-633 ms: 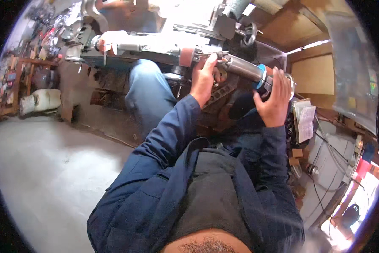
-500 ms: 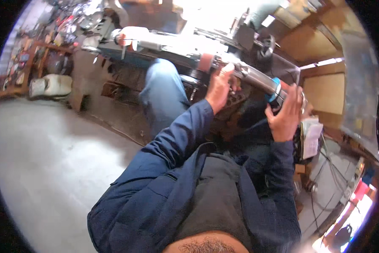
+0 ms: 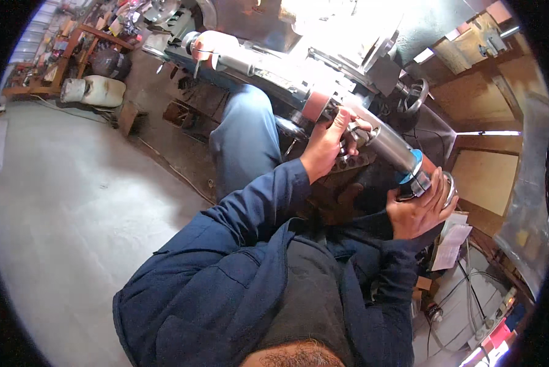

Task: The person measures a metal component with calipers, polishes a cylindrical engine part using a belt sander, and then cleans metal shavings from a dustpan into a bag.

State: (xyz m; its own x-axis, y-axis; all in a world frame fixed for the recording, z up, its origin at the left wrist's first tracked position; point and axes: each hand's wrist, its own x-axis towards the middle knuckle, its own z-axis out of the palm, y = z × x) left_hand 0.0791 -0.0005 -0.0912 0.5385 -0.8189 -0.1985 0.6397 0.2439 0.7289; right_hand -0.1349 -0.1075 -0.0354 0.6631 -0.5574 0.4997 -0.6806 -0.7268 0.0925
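Left fingers (image 3: 340, 124) curled at cylinder (image 3: 389, 147), right fingers (image 3: 432, 191) bent at handwheel (image 3: 451, 191) edge, holds unclear, floor (image 3: 91, 202) leftward

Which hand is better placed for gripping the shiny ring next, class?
Probably the right hand: it is beside the shiny ring, whereas the left hand is by the other end of the metal cylinder.

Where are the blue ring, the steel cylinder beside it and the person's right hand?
Blue ring (image 3: 417, 161): head view, on its curved band.
Steel cylinder (image 3: 390, 148): head view, middle of its barrel.
Right hand (image 3: 417, 210): head view, back of the hand.
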